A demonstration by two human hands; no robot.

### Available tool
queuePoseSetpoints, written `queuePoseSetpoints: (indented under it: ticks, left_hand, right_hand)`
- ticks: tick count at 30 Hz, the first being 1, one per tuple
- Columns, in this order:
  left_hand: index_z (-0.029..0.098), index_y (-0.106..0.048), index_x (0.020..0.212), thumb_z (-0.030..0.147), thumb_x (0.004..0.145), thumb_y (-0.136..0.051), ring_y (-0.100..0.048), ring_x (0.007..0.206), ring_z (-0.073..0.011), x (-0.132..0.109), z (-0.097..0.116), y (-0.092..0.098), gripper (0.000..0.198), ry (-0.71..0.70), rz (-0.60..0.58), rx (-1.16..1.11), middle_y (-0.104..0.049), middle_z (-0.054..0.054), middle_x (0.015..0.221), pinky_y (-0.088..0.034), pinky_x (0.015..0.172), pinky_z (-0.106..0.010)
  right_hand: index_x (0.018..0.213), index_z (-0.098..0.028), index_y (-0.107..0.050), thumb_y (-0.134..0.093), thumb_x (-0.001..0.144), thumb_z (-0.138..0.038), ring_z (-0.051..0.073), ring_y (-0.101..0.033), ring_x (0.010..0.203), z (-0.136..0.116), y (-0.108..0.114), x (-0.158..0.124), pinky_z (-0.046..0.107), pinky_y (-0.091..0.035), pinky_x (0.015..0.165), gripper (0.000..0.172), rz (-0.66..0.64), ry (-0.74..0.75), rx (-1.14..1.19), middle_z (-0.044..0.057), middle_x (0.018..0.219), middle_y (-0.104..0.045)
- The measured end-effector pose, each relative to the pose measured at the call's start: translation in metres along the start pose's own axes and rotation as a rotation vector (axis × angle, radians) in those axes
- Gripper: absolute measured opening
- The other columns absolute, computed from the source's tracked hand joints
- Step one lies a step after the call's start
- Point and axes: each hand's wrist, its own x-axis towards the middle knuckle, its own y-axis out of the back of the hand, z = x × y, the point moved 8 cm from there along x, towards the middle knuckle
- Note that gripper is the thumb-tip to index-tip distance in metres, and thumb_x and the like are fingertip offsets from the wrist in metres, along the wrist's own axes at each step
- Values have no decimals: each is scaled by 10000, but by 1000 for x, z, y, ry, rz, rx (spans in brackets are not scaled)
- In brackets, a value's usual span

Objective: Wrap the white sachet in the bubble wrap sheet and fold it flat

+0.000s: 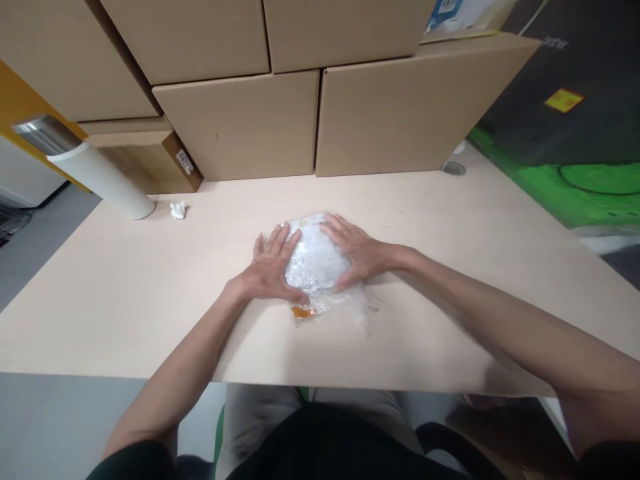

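A white bundle wrapped in clear bubble wrap (316,257) lies on the table in front of me. Loose clear plastic spreads from its near side, with a bit of brown tape (303,312) on it. Against the bundle's left side rests my left hand (273,267), open, fingers spread and thumb at the near edge. My right hand (357,250) lies open on the right side, its stretched fingers over the far right edge and its thumb near the front. What is inside the wrapping cannot be made out.
Stacked cardboard boxes (240,130) line the back of the table (125,300). A white roll with a metallic end (107,177) stands at the left, beside a crumpled white scrap (178,210). Behind the right edge is a dark case (565,120) on green flooring.
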Motion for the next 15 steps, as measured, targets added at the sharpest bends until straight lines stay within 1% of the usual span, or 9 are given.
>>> queuePoseSetpoints:
  ticks: [4, 7, 8, 11, 13, 15]
  left_hand:
    - [209, -31, 1598, 776, 490, -773, 133, 1507, -408, 2, 1, -5, 1449, 17, -25, -9, 120, -165, 1652, 125, 1170, -611]
    - [216, -27, 1599, 754, 509, -785, 148, 1507, -392, 0, -1, -2, 1432, 6, -14, -48, 129, -170, 1648, 126, 1175, -599]
    - [217, -9, 1599, 751, 539, -775, 151, 1509, -379, -1, -1, -1, 1412, -6, -3, -78, 130, -167, 1648, 119, 1181, -590]
    - [206, 55, 1595, 743, 699, -669, 140, 1520, -327, -4, -2, 8, 1271, -40, 57, -178, 125, -157, 1650, 83, 1201, -564]
    - [194, 23, 1598, 735, 755, -618, 101, 1529, -313, -5, -4, 11, 1189, -34, 93, -191, 72, -156, 1658, 81, 1207, -548]
    - [185, -50, 1600, 738, 743, -629, 44, 1535, -321, -5, -8, 12, 1173, -16, 110, -169, -4, -162, 1663, 72, 1213, -535]
  right_hand:
    - [1596, -246, 42, -686, 566, -851, 433, 110, 1500, 2, -3, 2, 622, -52, 1186, 1398, 34, -10, -32, 136, 1661, 116]
    - [1596, -242, 23, -689, 573, -841, 428, 74, 1506, 1, -3, 2, 621, -84, 1184, 1383, 47, -41, -62, 153, 1663, 70]
    - [1597, -239, 15, -685, 583, -838, 425, 58, 1508, 1, -3, 2, 621, -91, 1183, 1371, 51, -53, -70, 158, 1663, 56]
    - [1600, -219, -11, -674, 608, -830, 410, 5, 1515, 0, -3, -2, 605, -122, 1185, 1340, 58, -95, -81, 172, 1663, 26]
    - [1601, -215, -34, -677, 612, -823, 404, -32, 1516, -1, -3, -3, 591, -140, 1188, 1327, 69, -111, -75, 172, 1663, -2]
    - [1601, -224, -57, -691, 607, -810, 406, -55, 1514, -1, -2, -3, 586, -140, 1190, 1317, 92, -111, -62, 167, 1664, -31]
